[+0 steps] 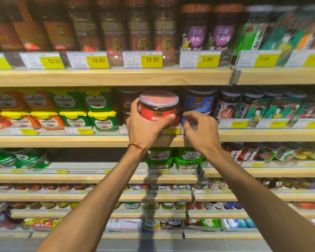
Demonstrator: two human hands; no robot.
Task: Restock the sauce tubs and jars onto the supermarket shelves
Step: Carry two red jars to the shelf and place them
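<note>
Both forearms reach up from below me toward the second pale wooden shelf point(91, 140), a tub going in.

Largest first: rows of green and orange yellow-lidded sauce tubs point(96, 110) fill that shelf's left. My left hand point(145, 128) wraps the round red-labelled sauce tub with the clear plastic lid point(158, 106), upright, thumb on its left side and fingers under its front, raised just above the shelf lip. My right hand point(200, 131) hovers just right of it, fingers curled, gripping nothing. I judge the slot lies straight behind the tub, beside the blue-labelled jar point(198, 101); left hand is nearer.
</note>
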